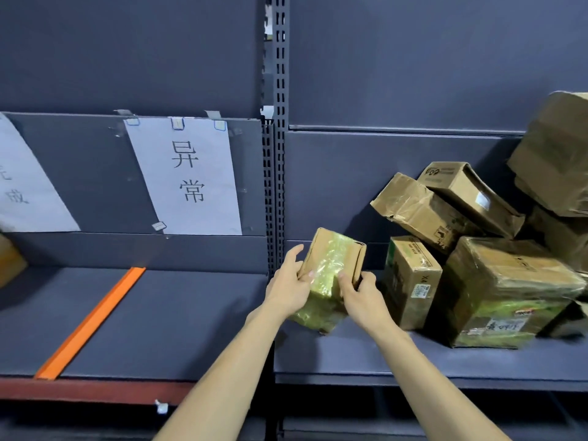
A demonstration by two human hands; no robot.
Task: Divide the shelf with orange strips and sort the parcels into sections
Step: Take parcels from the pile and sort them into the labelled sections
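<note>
One parcel in hand, most of the sorting to go.

The taped parcel point(329, 278) is held tilted just above the front of the right-hand shelf point(350, 358), beside the upright between the bays. The left hand point(288, 286) grips its left side, fingers curled round the edge; the right hand point(361, 296) pinches its lower right corner, fingers point(345, 281) bent onto the shiny tape. One orange strip point(92, 319) already lies across the left shelf point(178, 319), under the paper sign point(187, 176). I'd judge dividing has begun, while the heap of parcels point(483, 249) to the right waits unsorted.
</note>
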